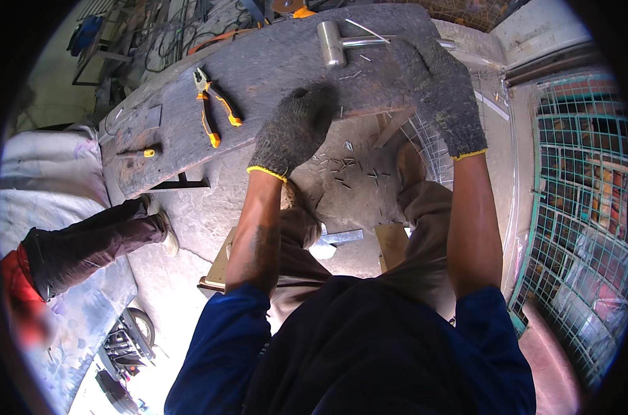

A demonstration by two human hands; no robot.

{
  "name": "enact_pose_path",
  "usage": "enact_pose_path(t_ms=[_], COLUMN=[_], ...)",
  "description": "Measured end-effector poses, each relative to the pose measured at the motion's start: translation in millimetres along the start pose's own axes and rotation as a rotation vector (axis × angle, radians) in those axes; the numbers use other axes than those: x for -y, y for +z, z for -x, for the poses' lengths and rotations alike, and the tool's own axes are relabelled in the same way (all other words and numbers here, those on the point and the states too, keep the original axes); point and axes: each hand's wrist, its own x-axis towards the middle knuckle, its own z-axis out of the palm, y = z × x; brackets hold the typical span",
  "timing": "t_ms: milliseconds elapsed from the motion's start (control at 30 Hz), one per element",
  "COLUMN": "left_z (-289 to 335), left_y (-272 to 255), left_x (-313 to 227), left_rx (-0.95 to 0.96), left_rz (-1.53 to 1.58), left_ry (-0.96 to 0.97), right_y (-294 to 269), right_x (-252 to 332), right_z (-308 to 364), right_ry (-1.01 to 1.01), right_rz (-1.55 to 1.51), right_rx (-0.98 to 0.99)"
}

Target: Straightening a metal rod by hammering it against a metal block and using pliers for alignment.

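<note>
A dark knitted work glove with a yellow cuff covers each hand. Over the near edge of the dark wooden board [179,90], my left hand [296,128] is closed; its fingertips are dark and blurred, hiding whatever they hold. Farther right, my right hand [442,90] closes over the handle of a metal hammer [332,45], whose cylindrical head points left. A thin pale rod [366,30] slants across beside the hammer, one end reaching my right fingertips. Several short metal pins [351,75] lie on the board between the hands.
Pliers [212,111] with orange-black handles and a yellow-ended tool [137,153] lie left on the board. More pins [345,164] are scattered on the floor below. A green wire-mesh cage [576,187] stands right. Another person's legs [96,242] extend at left.
</note>
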Motion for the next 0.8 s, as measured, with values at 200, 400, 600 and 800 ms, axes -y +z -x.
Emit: enact_pose_path(t_ms=[200, 400, 600, 800], left_z=[-21, -55, -71, -82], left_y=[19, 48, 60, 34], left_x=[-20, -43, -57, -47], left_rx=[-0.085, -0.174, -0.157, 0.246], left_rz=[0.129, -0.017, -0.214, -0.029], left_ry=[0.052, -0.009, -0.173, -0.229], right_y=[-4, -2, 4, -3], right_x=[3, -28, -14, -7], right_z=[-6, -6, -15, -17], right_ry=[0.129, -0.405, -0.198, -0.025], right_rz=[-0.168, 0.463, 0.123, -0.027], right_rx=[0.025, -0.047, -0.075, -0.045])
